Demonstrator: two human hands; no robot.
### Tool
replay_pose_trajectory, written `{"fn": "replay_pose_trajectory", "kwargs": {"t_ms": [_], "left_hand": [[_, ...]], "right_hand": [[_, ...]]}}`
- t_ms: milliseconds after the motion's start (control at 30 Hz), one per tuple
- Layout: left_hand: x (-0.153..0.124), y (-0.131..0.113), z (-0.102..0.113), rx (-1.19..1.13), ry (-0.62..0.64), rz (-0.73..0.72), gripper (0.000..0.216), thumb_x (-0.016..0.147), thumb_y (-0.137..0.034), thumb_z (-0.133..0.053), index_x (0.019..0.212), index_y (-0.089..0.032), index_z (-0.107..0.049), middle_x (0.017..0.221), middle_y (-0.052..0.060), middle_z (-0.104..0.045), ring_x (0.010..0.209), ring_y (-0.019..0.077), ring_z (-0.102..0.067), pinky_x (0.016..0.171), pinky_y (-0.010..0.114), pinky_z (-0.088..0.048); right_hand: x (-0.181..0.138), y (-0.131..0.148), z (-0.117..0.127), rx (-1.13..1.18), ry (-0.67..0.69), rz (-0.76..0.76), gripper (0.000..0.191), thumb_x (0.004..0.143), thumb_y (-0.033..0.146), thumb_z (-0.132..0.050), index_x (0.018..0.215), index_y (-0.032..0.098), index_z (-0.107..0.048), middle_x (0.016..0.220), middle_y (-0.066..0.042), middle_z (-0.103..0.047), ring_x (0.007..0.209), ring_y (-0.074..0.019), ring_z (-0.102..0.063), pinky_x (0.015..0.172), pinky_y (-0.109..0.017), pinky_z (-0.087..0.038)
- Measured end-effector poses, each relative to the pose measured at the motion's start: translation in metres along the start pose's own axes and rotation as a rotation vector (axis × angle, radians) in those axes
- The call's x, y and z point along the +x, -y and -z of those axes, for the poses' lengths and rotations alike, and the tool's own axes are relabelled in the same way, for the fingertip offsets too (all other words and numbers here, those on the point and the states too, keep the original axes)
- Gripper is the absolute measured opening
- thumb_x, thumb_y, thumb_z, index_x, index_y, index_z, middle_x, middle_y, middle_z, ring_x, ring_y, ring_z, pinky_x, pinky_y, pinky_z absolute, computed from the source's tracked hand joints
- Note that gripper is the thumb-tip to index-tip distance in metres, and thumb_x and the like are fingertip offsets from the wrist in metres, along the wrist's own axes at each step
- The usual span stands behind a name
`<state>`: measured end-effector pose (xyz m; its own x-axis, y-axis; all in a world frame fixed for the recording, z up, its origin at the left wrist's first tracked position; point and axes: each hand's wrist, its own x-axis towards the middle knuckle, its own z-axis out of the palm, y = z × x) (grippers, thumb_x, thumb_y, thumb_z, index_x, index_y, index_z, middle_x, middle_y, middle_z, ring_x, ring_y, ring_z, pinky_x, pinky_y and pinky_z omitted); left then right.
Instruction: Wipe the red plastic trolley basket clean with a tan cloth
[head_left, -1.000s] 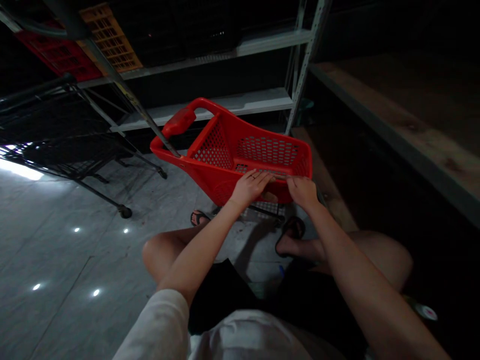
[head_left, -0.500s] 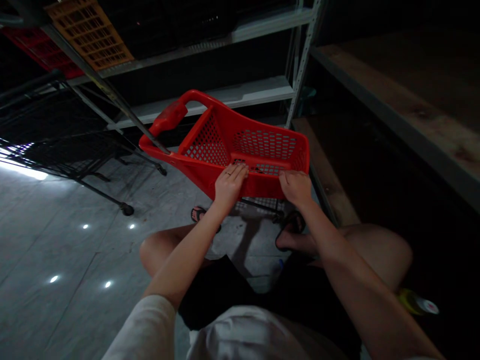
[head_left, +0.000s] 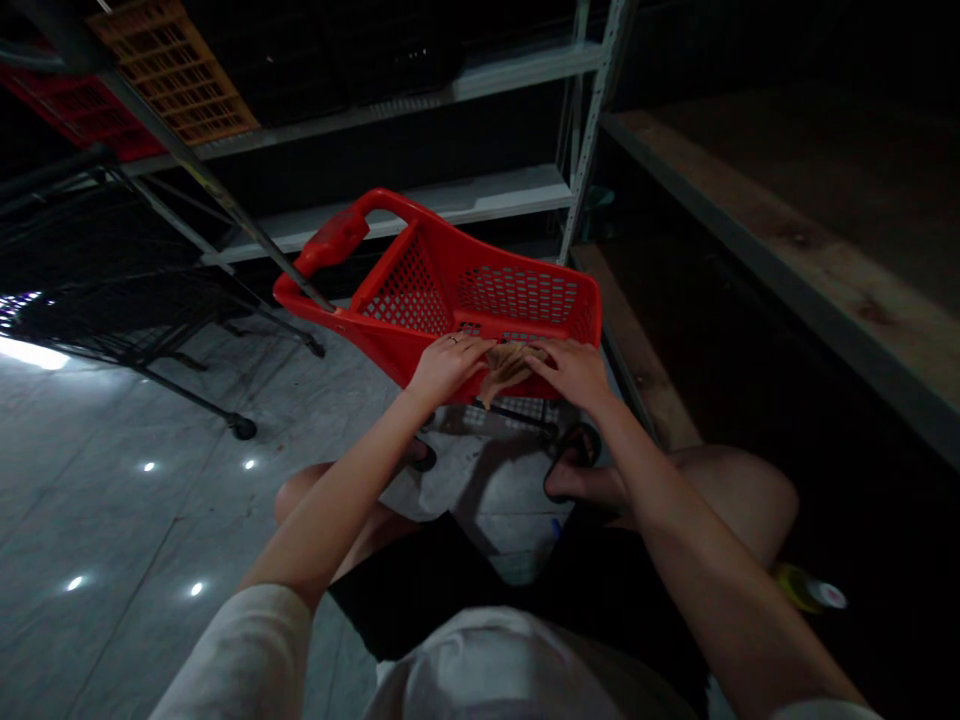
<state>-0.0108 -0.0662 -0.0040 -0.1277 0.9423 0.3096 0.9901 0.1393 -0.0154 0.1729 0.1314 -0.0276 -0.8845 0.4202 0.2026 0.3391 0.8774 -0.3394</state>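
A red perforated plastic shopping cart (head_left: 480, 290) stands on the floor in front of my knees, its handle to the far left. My left hand (head_left: 446, 365) rests on the cart's near rim with a ring on one finger. My right hand (head_left: 571, 368) lies on the same rim to the right. Between the two hands a crumpled tan cloth or paper (head_left: 504, 365) is pressed against the rim, and the fingers of both hands curl on it. I am squatting, with sandalled feet under the cart.
Grey metal shelving (head_left: 480, 200) runs behind the cart, with orange (head_left: 176, 70) and red crates on top. A black wire cart (head_left: 127, 310) stands at left on the glossy tiled floor. A wooden shelf (head_left: 787, 240) lies to the right. A yellow bottle (head_left: 806, 590) lies by my right thigh.
My hands have come together along the cart's near rim, and a tan crumpled piece now shows between them. The cart has shifted slightly left in view.
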Motion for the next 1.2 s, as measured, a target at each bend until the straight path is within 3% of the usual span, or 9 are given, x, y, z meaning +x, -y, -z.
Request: {"fn": "replay_pose_trajectory", "kwargs": {"t_ms": [167,367,467,667,767,900,1000,1067,1200], "left_hand": [[0.011,-0.025,-0.011,-0.016,-0.003,-0.017,0.041,0.104,-0.016,-0.072,0.144,-0.014,-0.068,0.146,0.013,-0.075,0.136,0.0251,-0.070,0.118,0.038,-0.055],[0.022,-0.035,-0.016,-0.078,0.008,-0.012,0.029,0.107,-0.014,-0.064,0.129,-0.025,-0.078,0.124,0.004,-0.084,0.114,0.0204,-0.078,0.100,0.032,-0.060],[0.001,-0.013,-0.001,-0.056,-0.027,0.044,0.025,0.108,-0.014,-0.060,0.125,-0.021,-0.078,0.123,0.006,-0.083,0.115,0.0212,-0.077,0.101,0.032,-0.060],[-0.065,0.072,0.059,0.134,-0.200,0.385,0.037,0.110,-0.007,-0.051,0.135,-0.019,-0.074,0.130,0.010,-0.080,0.118,0.0255,-0.074,0.107,0.042,-0.060],[-0.080,0.082,0.070,0.200,-0.217,0.442,0.037,0.109,-0.008,-0.052,0.135,-0.020,-0.075,0.136,0.012,-0.078,0.125,0.0294,-0.072,0.110,0.048,-0.060],[-0.066,0.044,0.039,0.187,-0.143,0.300,0.036,0.108,-0.015,-0.060,0.141,-0.020,-0.073,0.142,0.011,-0.076,0.130,0.0241,-0.071,0.115,0.038,-0.059],[-0.050,0.023,0.020,0.193,-0.080,0.085,0.043,0.111,-0.018,-0.059,0.153,-0.012,-0.065,0.149,0.016,-0.071,0.142,0.0274,-0.066,0.124,0.043,-0.052],[-0.048,0.029,0.025,0.211,-0.033,0.006,0.046,0.112,-0.014,-0.055,0.157,-0.016,-0.062,0.151,0.014,-0.071,0.142,0.0252,-0.065,0.121,0.041,-0.054],[-0.070,0.069,0.066,0.282,0.019,-0.090,0.045,0.115,-0.013,-0.048,0.157,-0.021,-0.063,0.149,0.012,-0.073,0.139,0.0247,-0.068,0.114,0.040,-0.058]], "right_hand": [[-0.002,0.008,-0.004,-0.011,0.042,-0.012,0.034,0.104,0.046,-0.066,0.130,0.030,-0.082,0.128,-0.007,-0.085,0.120,-0.0289,-0.076,0.099,-0.038,-0.052],[-0.009,0.018,-0.003,0.036,0.030,-0.065,0.039,0.099,0.035,-0.070,0.136,0.030,-0.079,0.131,-0.005,-0.084,0.119,-0.0273,-0.078,0.101,-0.038,-0.056],[-0.011,0.019,-0.002,0.007,0.052,-0.057,0.038,0.102,0.037,-0.066,0.137,0.027,-0.078,0.133,-0.008,-0.083,0.119,-0.0275,-0.078,0.102,-0.038,-0.056],[-0.014,0.009,-0.009,-0.076,0.058,0.007,0.038,0.107,0.046,-0.058,0.123,0.022,-0.083,0.121,-0.013,-0.085,0.112,-0.0294,-0.079,0.095,-0.037,-0.056],[-0.015,0.001,-0.016,-0.085,-0.003,0.026,0.038,0.104,0.048,-0.060,0.117,0.022,-0.084,0.115,-0.012,-0.086,0.107,-0.0297,-0.080,0.090,-0.037,-0.056],[-0.012,-0.013,-0.020,-0.083,-0.052,0.046,0.041,0.101,0.053,-0.058,0.109,0.022,-0.084,0.107,-0.012,-0.086,0.101,-0.0312,-0.079,0.082,-0.037,-0.056],[-0.008,-0.032,-0.019,-0.057,-0.066,0.049,0.044,0.101,0.055,-0.057,0.107,0.021,-0.084,0.107,-0.014,-0.085,0.103,-0.0336,-0.079,0.084,-0.040,-0.057],[-0.006,-0.047,-0.017,-0.022,-0.073,0.055,0.046,0.101,0.057,-0.056,0.105,0.022,-0.084,0.108,-0.014,-0.085,0.103,-0.0344,-0.079,0.088,-0.043,-0.058],[-0.005,-0.075,-0.010,0.044,-0.046,0.076,0.047,0.101,0.061,-0.055,0.100,0.023,-0.082,0.106,-0.015,-0.084,0.098,-0.0338,-0.078,0.088,-0.046,-0.059]]}}
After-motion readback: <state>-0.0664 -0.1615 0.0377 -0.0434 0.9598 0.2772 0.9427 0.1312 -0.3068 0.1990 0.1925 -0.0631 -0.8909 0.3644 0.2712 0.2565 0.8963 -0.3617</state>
